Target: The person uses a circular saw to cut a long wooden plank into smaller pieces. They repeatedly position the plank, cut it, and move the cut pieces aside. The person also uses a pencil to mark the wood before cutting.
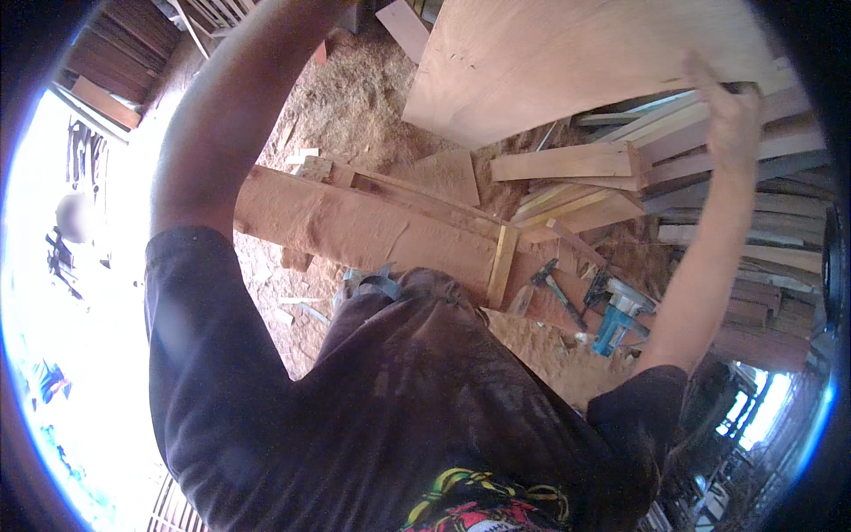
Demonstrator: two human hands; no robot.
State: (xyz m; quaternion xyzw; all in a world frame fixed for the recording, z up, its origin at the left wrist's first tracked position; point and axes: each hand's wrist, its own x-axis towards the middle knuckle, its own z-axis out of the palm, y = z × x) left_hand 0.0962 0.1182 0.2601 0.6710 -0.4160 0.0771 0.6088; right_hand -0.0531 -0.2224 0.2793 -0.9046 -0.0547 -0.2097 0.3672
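Plywood sheet (pixel 576 62), one, pale and broad, at the top of our view, running past its upper edge. Right hand (pixel 734 120), one, at the sheet's near edge toward the right, a finger reaching onto its face; the sheet lies ahead and to the left of this hand. We cannot tell how tightly the blurred fingers close on it. Left hand, beyond the upper edge, so we cannot tell its grip; our left arm (pixel 239 106) extends upward, left of the sheet. Nearer us: short board (pixel 563 164), below the sheet; thick wooden beam (pixel 381 232), crossing before our lap; batten (pixel 503 266), laid across the beam; hammer (pixel 560 297), right of the batten; teal power tool (pixel 613 321), beside the hammer. Farther right: stacked boards (pixel 780 226). Beyond the beam: sawdust-strewn ground (pixel 346 106).
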